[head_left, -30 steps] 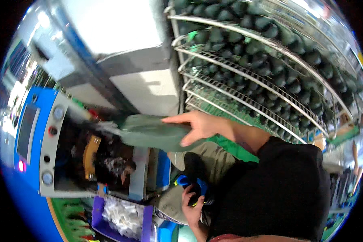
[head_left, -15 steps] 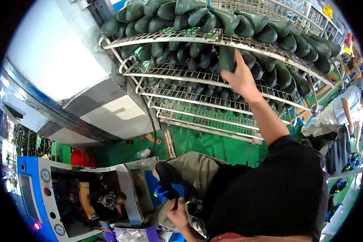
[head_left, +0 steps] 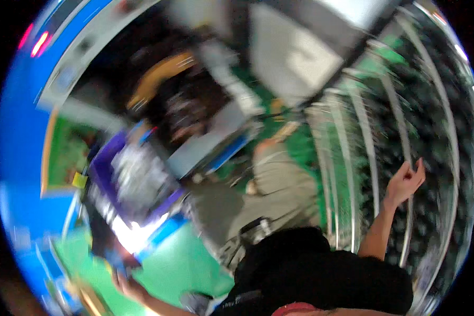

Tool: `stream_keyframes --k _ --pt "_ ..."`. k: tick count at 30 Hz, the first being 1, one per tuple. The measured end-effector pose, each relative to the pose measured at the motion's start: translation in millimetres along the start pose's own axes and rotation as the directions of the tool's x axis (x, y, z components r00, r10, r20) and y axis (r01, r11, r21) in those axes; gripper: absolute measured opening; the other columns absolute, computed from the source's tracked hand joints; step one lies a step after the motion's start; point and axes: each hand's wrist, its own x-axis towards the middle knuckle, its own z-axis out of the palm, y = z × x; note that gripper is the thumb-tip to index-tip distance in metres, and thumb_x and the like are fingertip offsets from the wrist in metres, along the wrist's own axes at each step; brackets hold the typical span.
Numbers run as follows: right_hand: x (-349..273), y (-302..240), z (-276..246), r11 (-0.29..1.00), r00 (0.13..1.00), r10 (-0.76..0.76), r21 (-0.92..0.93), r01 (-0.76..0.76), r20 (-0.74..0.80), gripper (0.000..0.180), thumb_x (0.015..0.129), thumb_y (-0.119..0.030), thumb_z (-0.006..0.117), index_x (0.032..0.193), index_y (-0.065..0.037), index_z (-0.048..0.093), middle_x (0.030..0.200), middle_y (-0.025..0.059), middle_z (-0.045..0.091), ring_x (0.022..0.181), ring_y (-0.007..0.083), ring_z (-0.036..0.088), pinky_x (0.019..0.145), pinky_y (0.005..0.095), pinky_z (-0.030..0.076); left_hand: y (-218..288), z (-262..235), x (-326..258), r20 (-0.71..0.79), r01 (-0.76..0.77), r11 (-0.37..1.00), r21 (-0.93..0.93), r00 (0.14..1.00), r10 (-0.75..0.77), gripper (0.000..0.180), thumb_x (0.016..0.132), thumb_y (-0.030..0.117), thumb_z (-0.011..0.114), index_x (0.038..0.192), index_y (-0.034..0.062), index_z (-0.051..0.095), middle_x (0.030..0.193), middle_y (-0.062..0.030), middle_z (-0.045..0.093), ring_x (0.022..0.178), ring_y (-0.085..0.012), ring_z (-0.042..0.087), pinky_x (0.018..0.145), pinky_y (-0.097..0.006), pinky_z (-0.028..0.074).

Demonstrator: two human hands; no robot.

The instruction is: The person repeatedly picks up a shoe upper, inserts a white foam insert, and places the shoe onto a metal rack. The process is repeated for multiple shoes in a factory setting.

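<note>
Low at the left, my left hand (head_left: pixel 130 288) is closed on the end of a dark shoe upper (head_left: pixel 122 258) with some blue on it; motion smears its outline. On the right, my right hand (head_left: pixel 404 183) is raised in front of the wire rack (head_left: pixel 371 152). Its thumb and finger are apart, with nothing between them. Behind that hand, the rack's shelves hold many dark green shoe lasts (head_left: pixel 432 131), badly blurred. Whether the right hand touches a rack bar, I cannot tell.
A blue-and-grey machine (head_left: pixel 68 87) with a dark interior and a tan curved part (head_left: pixel 160 76) stands at upper left. Beside it is a purple bin (head_left: pixel 108 158) holding whitish crumpled material. My bent leg (head_left: pixel 284 176) lies between machine and rack, above the green floor (head_left: pixel 195 263).
The view has swung left, bringing the machine and bin in and the rack to the right side. My right hand has left the shoe last; my left hand has moved out with the shoe upper.
</note>
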Motion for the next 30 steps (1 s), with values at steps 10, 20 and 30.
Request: stream_keyframes --k 10,20,30 --pt "-233.5 -353.7 137.7 0.12 0.483 -0.874 0.989 0.092 0.061 0.014 0.091 -0.01 0.071 0.084 0.0 0.065 0.083 0.0135 0.063 0.074 0.0329 0.06 0.065 0.0436 0.049 -135.4 -84.2 74.0 0.056 -0.179 0.259 0.949 0.906 0.42 0.033 0.087 0.01 0.073 0.115 -0.0011 0.061 0.121 -0.0223 0.062 0.114 -0.0419 0.06 0.098 -0.047 0.05" --pt "-288.0 -384.2 159.2 0.13 0.448 -0.888 0.875 0.467 -0.107 0.048 0.106 -0.032 0.05 0.066 -0.006 0.05 0.062 0.0101 0.044 0.056 0.0288 0.041 0.054 0.0424 0.03 -167.4 41.5 385.8 0.125 -0.204 0.68 0.704 0.978 0.165 0.08 0.075 0.024 0.085 0.142 -0.0027 0.049 0.143 -0.0258 0.056 0.133 -0.0394 0.055 0.112 -0.042 0.043" --pt "-286.9 -385.7 154.0 0.154 0.4 -0.915 0.866 0.476 -0.057 0.04 0.104 -0.027 0.05 0.071 -0.005 0.051 0.065 0.0115 0.045 0.057 0.0316 0.041 0.056 0.0457 0.032 -172.4 67.5 376.6 0.136 0.18 0.976 0.125 0.971 -0.196 0.057 0.08 0.032 0.083 0.121 -0.0025 0.065 0.11 -0.0155 0.073 0.097 -0.0301 0.073 0.087 -0.039 0.057"
